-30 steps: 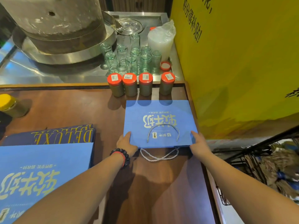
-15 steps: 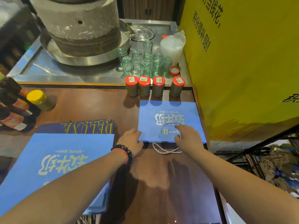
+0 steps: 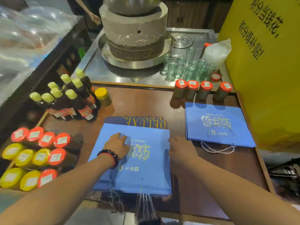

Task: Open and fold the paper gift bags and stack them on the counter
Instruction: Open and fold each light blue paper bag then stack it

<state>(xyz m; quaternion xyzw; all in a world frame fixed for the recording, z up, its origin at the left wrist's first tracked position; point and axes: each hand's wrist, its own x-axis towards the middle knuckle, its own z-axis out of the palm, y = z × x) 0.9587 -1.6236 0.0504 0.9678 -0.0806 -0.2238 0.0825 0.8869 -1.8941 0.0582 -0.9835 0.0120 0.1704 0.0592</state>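
A stack of flat blue paper gift bags (image 3: 146, 172) with yellow lettering lies on the wooden counter (image 3: 146, 103) in front of me, its rope handles hanging over the near edge. My left hand (image 3: 118, 144), with a bead bracelet on the wrist, rests on the top bag with its fingers laid on the paper. At the stack's right edge my right hand (image 3: 181, 147) touches the paper; whether it grips there is unclear. A smaller pile of folded blue bags (image 3: 217, 124) lies to the right, white cord handles toward me, with no hand on it.
A dark "DELUXE" bag (image 3: 146, 123) pokes out behind the big stack. Dark bottles (image 3: 73, 101) and red- and yellow-lidded jars (image 3: 37, 153) crowd the left. Four red-lidded jars (image 3: 203, 90) stand behind the small pile. A stone mill (image 3: 134, 33), glasses (image 3: 188, 67) and a yellow board (image 3: 266, 70) lie beyond.
Both hands have left the small pile of bags on the right and moved left onto the big stack. The view has swung left and now shows the bottles and jars.
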